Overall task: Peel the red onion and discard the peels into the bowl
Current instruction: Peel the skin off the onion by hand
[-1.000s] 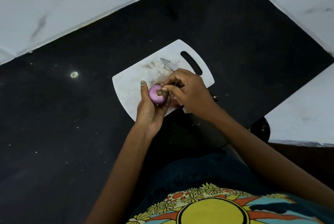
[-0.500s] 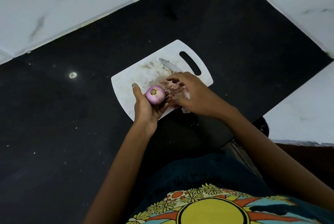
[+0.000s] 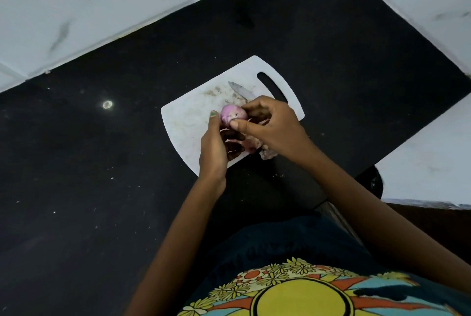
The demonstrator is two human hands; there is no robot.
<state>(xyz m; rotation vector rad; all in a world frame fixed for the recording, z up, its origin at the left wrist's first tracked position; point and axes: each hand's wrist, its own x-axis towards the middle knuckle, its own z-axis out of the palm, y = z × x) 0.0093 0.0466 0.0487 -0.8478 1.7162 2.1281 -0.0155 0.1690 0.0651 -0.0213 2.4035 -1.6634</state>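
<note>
The red onion (image 3: 232,115) is up off the cutting board (image 3: 188,122), held over its middle, just on the near side of the knife (image 3: 240,90) lying on the board. The left hand (image 3: 214,148) cups it from below with fingers curled round it and the thumb up along its left side. The right hand (image 3: 271,124) comes in from the other side, thumb and fingers pressed onto the onion's right face — looks like it's picking at a bit of skin there, though I can't make out the actual flap.

Handling-wise, my guess: it's small, light and firm, so squeezing won't hurt it, but the bared pink surface is probably slick, so the cupping grip is what keeps it from popping out. The skin is the fiddly part — thin, papery, tears easily. Best place to grab is a loose edge near the root or top end, then pull along the curve rather than straight out.

Containers: no bowl anywhere in view. What has come off so far sits as a pile of peels (image 3: 265,153) at the board's near edge, partly under the right hand and spilling onto the black counter (image 3: 102,188). Those will need scooping up, since the scraps are flimsy enough to scatter.
</note>
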